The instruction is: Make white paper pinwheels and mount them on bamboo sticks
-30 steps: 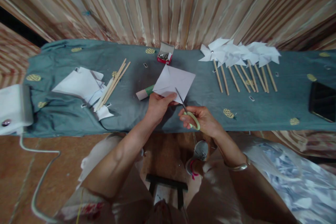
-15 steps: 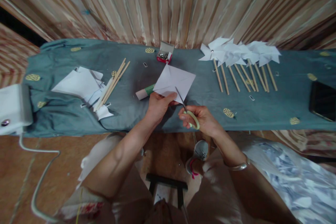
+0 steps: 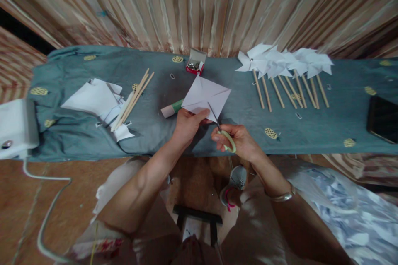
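Note:
A square sheet of white paper, creased along its diagonals, is pinched at its near edge by my left hand, thumb on top. My right hand grips a pair of scissors with pale green handles. Their blades lie at the near right corner of the sheet, pointing toward its middle. Under the paper's left side a green and pink tube sticks out. Just beyond the far corner stands a small open red box of shiny metal pins.
Several paper pinwheels on wooden sticks lie at the back right. To the left are loose paper sheets and wooden sticks. A white device with a cable and a dark phone sit at opposite ends of the cloth-covered table.
Hardly anything differs. The scissors and the paper have shifted very slightly, while both hands keep their hold.

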{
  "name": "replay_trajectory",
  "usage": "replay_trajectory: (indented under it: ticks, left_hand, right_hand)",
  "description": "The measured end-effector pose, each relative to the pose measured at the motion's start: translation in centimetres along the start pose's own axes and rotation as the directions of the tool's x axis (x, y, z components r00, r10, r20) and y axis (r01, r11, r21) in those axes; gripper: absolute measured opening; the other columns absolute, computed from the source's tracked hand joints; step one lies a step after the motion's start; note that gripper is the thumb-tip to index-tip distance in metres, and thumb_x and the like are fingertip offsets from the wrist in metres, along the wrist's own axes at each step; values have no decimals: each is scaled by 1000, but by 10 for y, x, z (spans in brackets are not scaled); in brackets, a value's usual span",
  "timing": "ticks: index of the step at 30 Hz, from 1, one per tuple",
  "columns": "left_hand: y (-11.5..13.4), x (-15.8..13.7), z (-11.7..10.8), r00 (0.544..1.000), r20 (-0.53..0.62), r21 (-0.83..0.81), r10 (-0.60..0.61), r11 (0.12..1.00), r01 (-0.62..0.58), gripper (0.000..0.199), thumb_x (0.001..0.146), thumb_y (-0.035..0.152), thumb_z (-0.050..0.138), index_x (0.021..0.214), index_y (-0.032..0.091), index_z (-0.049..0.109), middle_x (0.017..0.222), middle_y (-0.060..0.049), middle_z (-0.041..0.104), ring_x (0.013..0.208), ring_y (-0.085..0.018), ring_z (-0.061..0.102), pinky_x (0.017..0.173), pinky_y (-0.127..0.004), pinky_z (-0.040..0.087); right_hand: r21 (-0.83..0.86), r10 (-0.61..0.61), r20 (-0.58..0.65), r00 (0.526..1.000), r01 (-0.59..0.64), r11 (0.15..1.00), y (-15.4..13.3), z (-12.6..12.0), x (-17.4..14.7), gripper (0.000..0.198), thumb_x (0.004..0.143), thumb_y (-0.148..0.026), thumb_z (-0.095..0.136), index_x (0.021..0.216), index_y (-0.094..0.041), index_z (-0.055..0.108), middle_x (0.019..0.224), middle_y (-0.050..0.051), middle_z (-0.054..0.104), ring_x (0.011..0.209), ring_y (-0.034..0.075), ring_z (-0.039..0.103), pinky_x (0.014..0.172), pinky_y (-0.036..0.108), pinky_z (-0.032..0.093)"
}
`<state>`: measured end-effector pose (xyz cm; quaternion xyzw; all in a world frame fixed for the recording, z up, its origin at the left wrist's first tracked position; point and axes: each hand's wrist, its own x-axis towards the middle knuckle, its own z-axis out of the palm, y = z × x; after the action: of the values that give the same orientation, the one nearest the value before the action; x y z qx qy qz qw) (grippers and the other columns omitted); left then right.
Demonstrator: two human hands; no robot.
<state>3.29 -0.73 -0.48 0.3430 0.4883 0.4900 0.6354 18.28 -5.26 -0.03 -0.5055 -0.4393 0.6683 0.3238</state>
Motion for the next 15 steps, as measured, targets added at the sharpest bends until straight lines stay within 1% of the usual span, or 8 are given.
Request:
replay_trajectory:
  ticks: [5,9,13,15]
  left_hand:
    - [0,0,0,1000,-3,-12,4,1000,-4,8,66,19,70,73,21,65,74,0,69,64,-15,62,62,-28,54]
    - [0,0,0,1000,-4,-34,2,999,-2,12,64,20,72,74,21,67,76,0,71,65,-16,64,61,-28,55]
    - [1,1,-1,1000,-9,-70,9,998,-10,14,61,22,75,73,21,68,80,-2,73,69,-17,66,63,-29,58]
    - [3,2,-2,1000,-17,-83,18,996,-19,15,60,23,76,73,20,68,80,-2,73,70,-18,67,64,-30,58]
  right_hand:
    - [8,20,0,1000,-20,1000,-1,1,0,43,58,-53,86,66,-17,65,48,-5,57,41,6,49,42,19,40]
    - [26,63,20,998,-63,998,0,-1,0,41,55,-50,88,68,-18,65,51,-5,59,43,6,51,43,18,41]
    - [-26,81,31,996,-80,996,1,-5,-3,37,58,-47,87,71,-19,66,51,-6,60,44,6,52,43,18,40]
    - [-63,101,20,995,-99,993,2,-7,-6,38,57,-47,87,71,-19,66,52,-5,61,45,7,53,44,18,41]
